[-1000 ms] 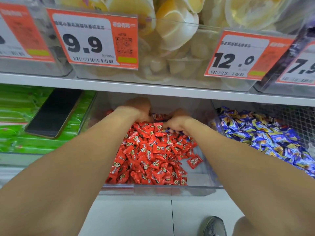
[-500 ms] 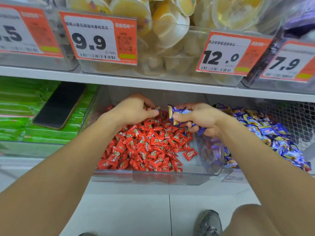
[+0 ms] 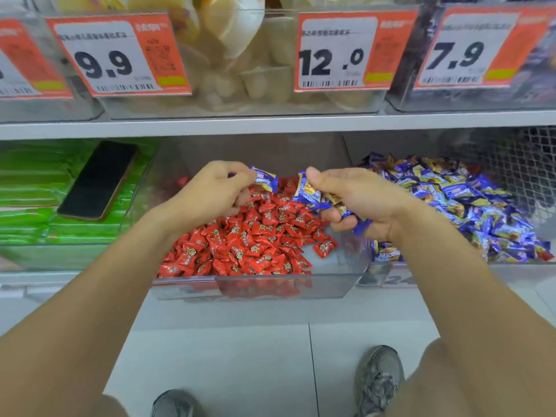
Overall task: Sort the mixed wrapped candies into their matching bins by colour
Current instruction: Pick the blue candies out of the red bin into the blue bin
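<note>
A clear bin [image 3: 270, 285] on the lower shelf holds a heap of red wrapped candies [image 3: 252, 242]. The bin to its right is piled with blue wrapped candies [image 3: 469, 206]. Above the red heap, my left hand [image 3: 216, 191] pinches one blue candy [image 3: 264, 179] between thumb and fingers. My right hand [image 3: 358, 197] grips a bunch of several blue candies [image 3: 313, 192], with more of them sticking out under its palm. Both hands hover close together over the back of the red bin.
Green packets [image 3: 33, 203] fill the bin at the left, and a black phone [image 3: 97, 180] lies on top of them. The upper shelf [image 3: 270, 124] carries clear bins with orange price tags. Below are pale floor tiles and two grey shoes [image 3: 377, 377].
Both hands rose out of the red heap. The right hand came up with blue candies half a second ago. The left hand now pinches one blue candy too.
</note>
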### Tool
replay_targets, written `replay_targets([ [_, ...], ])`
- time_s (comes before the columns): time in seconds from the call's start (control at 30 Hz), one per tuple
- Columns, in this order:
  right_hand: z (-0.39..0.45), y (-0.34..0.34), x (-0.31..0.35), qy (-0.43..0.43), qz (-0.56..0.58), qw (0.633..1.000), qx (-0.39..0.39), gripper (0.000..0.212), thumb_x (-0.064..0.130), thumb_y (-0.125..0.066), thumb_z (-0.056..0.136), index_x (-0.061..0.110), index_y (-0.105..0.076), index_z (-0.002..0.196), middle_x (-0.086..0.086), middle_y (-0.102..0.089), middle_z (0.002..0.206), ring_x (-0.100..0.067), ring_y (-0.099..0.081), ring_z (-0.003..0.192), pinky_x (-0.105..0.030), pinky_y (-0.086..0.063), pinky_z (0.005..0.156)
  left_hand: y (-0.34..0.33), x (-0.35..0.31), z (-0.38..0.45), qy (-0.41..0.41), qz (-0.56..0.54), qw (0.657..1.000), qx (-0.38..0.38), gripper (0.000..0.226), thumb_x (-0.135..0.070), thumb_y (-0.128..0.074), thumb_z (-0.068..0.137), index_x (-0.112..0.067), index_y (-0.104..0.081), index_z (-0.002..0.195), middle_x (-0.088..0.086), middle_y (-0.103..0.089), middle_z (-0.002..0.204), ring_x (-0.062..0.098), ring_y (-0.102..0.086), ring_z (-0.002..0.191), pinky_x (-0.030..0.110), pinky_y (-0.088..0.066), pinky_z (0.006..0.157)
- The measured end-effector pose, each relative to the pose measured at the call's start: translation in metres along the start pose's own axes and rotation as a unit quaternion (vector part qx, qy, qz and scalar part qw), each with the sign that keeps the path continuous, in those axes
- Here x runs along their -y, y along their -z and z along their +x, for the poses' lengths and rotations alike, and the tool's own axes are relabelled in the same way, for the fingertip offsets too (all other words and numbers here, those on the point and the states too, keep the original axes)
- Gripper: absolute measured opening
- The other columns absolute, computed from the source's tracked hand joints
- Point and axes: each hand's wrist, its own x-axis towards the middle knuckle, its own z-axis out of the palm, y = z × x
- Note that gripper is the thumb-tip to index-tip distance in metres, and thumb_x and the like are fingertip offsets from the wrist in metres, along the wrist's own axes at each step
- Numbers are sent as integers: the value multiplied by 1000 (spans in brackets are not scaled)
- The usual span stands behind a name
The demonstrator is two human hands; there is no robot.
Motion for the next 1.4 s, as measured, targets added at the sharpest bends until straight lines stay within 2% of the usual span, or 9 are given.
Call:
replay_targets([
  [0.27, -46, 89, 10, 78, -187, 964, -170, 23, 24, -79, 82, 19, -64, 98, -8, -56, 66, -18, -40, 50, -27, -32, 46, -89, -74, 6, -83, -11, 993, 88, 32, -23, -50, 100, -14, -57, 70, -4, -56, 55, 13, -43, 45, 20, -33, 43],
  [0.37, -41, 131, 2, 90, -221, 941, -239, 26, 20, -85, 75, 25, -66, 91, -15, -60, 78, -24, -47, 59, -35, -39, 56, -130, -94, 23, -176, 150, 971, 60, 25, -36, -56, 96, -20, -65, 79, -7, -59, 63, 5, -48, 53, 20, -40, 54],
  [0.57, -45, 166, -9, 84, -270, 942, -180, 89, -2, -85, 67, 20, -40, 141, -2, -61, 109, -20, -64, 85, -39, -55, 79, -182, -110, 52, -212, 244, 944, 65, 42, -35, -70, 85, -26, -56, 124, -11, -45, 96, 6, -50, 84, 17, -33, 74],
  [0.67, -42, 175, -13, 97, -258, 947, -166, 76, -3, -74, 67, 23, -34, 126, -10, -59, 103, -27, -64, 82, -47, -56, 70, -190, -109, 57, -174, 230, 953, 90, 70, -21, -72, 81, -28, -37, 141, 1, -39, 120, 10, -58, 80, 22, -44, 81],
  [0.8, -40, 185, -20, 112, -251, 946, -174, 74, 8, -78, 72, 33, -31, 124, -12, -50, 134, -26, -71, 98, -57, -57, 83, -191, -107, 52, -193, 212, 957, 52, 77, -18, -74, 81, -29, -33, 145, 2, -38, 125, 9, -56, 87, 16, -39, 84],
  [0.97, -42, 188, -28, 154, -364, 888, -234, 73, 22, -80, 82, 28, -42, 144, 3, -48, 145, -21, -50, 129, -38, -41, 108, -195, -96, 56, -179, 356, 916, 44, 71, -45, -58, 91, -25, -24, 150, 8, -35, 146, 32, -35, 132, 48, -34, 108],
  [1.07, -40, 182, -35, 137, -388, 890, -194, 58, 41, -69, 89, 28, -51, 142, 6, -52, 142, -14, -47, 132, -25, -34, 103, -205, -92, 59, -133, 431, 889, 76, 68, -58, -36, 97, -24, -16, 153, 13, -24, 153, 40, -24, 139, 56, -27, 110],
  [1.27, -24, 198, -55, 44, -420, 890, -172, 57, 56, -43, 97, 44, -29, 151, 3, -40, 155, -23, 2, 153, -59, -13, 119, -230, -95, 72, -44, 420, 895, 140, 71, -60, -21, 99, -27, 8, 155, 14, 13, 162, 46, 12, 145, 65, -8, 114],
  [1.4, -18, 209, -56, 18, -439, 868, -233, 51, 47, -36, 104, 37, -29, 153, 4, -30, 161, -33, 6, 152, -64, -7, 117, -240, -101, 85, -34, 409, 901, 139, 69, -63, -20, 98, -33, 6, 154, 15, 12, 162, 47, 11, 145, 68, -4, 113],
])
